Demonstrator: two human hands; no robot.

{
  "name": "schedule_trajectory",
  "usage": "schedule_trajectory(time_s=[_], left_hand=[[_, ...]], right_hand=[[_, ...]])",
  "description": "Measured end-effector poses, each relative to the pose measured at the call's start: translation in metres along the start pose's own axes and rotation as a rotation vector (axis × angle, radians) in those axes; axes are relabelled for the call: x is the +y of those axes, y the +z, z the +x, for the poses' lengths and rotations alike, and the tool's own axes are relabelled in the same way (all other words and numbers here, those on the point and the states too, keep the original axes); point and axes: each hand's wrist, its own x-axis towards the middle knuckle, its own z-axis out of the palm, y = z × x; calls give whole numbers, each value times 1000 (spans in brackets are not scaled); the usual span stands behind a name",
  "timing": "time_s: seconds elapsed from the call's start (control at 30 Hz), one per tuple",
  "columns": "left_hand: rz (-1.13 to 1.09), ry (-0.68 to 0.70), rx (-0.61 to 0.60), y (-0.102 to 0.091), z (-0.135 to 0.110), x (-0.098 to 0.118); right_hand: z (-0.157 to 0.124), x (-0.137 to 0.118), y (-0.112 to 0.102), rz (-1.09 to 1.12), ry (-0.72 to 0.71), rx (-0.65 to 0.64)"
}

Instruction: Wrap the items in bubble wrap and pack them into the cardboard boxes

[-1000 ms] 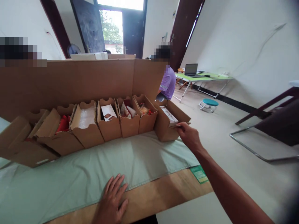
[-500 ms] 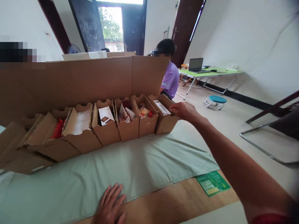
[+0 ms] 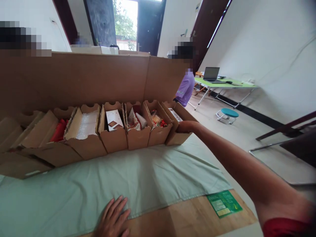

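Note:
My right hand point(image 3: 185, 126) reaches down into the rightmost cardboard bin point(image 3: 178, 139), beside a white printed box point(image 3: 174, 114). Its fingers are hidden inside, so any hold is out of sight. My left hand point(image 3: 114, 215) lies flat with fingers spread on the pale green cloth point(image 3: 138, 168) near the table's front edge. Further left in the row, neighbouring bins contain red-and-clear packets point(image 3: 158, 119), a patterned packet point(image 3: 136, 118), a white box with brown squares point(image 3: 114, 120), bubble wrap point(image 3: 86, 125) and a red packet point(image 3: 59, 130).
A tall cardboard panel point(image 3: 98, 79) stands behind the bins. Beyond it sits a person in a purple shirt point(image 3: 187, 85). To the right are a green folding table point(image 3: 232, 84) with a laptop point(image 3: 211, 75), a blue stool point(image 3: 228, 113) and a dark chair point(image 3: 301, 144). A green sheet point(image 3: 224, 203) lies on the wooden tabletop.
My right hand has moved from the rim of the rightmost bin down into it. The camera view has shifted slightly. My left hand stays resting on the cloth.

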Motion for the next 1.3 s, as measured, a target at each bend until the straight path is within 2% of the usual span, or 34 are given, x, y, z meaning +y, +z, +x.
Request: schedule_trajectory(time_s=[0.07,0.17,0.23,0.3,0.37,0.43,0.5,0.53,0.57,0.63,0.7,0.73,0.8,0.9,1.07,1.2,1.3], left_hand=[[-17,0,13,1,0,-1],[-60,-29,16,1,0,-1],[-120,-82,22,0,-2,3],[-227,-180,25,-3,-3,8],[-390,-360,47,-9,-2,13],[-641,-619,47,-20,6,17],[-1003,-902,26,-34,23,17],[-1229,-1040,32,-40,35,15],[-1454,-1151,88,-46,46,12],[-1823,-1324,175,-54,66,2],[-1904,-1479,325,-57,77,-10],[-1873,-1563,390,-57,77,-16],[-1781,-1698,437,-57,73,-25],[-1772,-1754,377,-59,60,-29],[-1886,-1633,272,-69,53,-26],[-1938,-1452,227,-81,49,-33],[-1895,-1406,205,-87,40,-49]], right_hand=[[-2,-6,-3,-45,46,-10],[-21,-10,-27,-94,148,96],[-49,-7,-49,-111,203,209],[-88,-3,-66,-66,194,355],[-127,-5,-68,178,46,525],[-157,-21,-48,504,-182,612],[-175,-51,-10,714,-392,631],[-181,-70,14,748,-478,651],[-185,-90,40,741,-551,677],[-194,-131,91,652,-708,714],[-206,-162,131,601,-884,617],[-213,-172,145,610,-951,543],[-224,-182,163,683,-1005,406],[-232,-181,172,840,-881,289],[-224,-190,179,956,-494,163],[-206,-206,188,1057,-277,150],[-193,-201,193,1279,-53,179]])
